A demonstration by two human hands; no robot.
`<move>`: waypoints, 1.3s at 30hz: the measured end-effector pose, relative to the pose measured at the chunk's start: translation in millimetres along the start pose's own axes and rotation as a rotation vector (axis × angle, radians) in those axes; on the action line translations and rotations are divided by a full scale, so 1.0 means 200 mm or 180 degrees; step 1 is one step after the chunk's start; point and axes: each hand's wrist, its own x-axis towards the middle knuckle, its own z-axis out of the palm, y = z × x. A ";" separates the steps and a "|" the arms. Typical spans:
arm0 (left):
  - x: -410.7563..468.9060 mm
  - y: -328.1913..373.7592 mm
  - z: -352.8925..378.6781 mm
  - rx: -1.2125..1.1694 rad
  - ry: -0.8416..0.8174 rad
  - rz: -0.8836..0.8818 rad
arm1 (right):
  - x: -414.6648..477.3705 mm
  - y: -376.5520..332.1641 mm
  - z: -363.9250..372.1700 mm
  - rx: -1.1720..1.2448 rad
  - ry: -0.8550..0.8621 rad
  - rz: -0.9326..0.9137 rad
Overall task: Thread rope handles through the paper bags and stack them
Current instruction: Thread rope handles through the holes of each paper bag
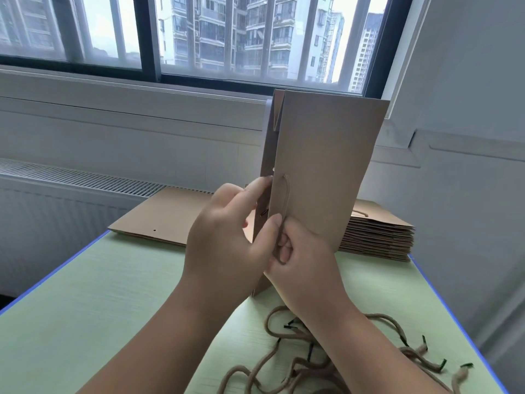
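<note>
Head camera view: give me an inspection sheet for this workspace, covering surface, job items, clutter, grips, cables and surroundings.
Surface: pale green table with blue edging.
Job's things: paper bag held upright; rope handle runs down its front from one hole; stack of bags far right, a handle showing on top; flat bags far left, a bare hole showing; loose ropes near right.
Clutter: nothing seen.
Grips: left hand grips the bag's edge; right hand pinches the rope handle low down.
Cables: nothing seen.
Surroundings: window onto apartment blocks, radiator grille below it, white wall right.
</note>
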 end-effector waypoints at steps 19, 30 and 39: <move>0.06 0.01 0.08 -0.1882 -0.0548 -0.1339 | 0.00 0.01 0.01 0.0031 0.0077 0.0116; 0.04 -0.06 0.08 -0.1142 -0.0763 -0.1022 | 0.00 0.02 0.00 0.0041 0.0065 0.0082; 0.03 -0.08 0.07 -0.0815 -0.0755 -0.0838 | 0.00 0.02 0.00 0.0072 0.0146 0.0098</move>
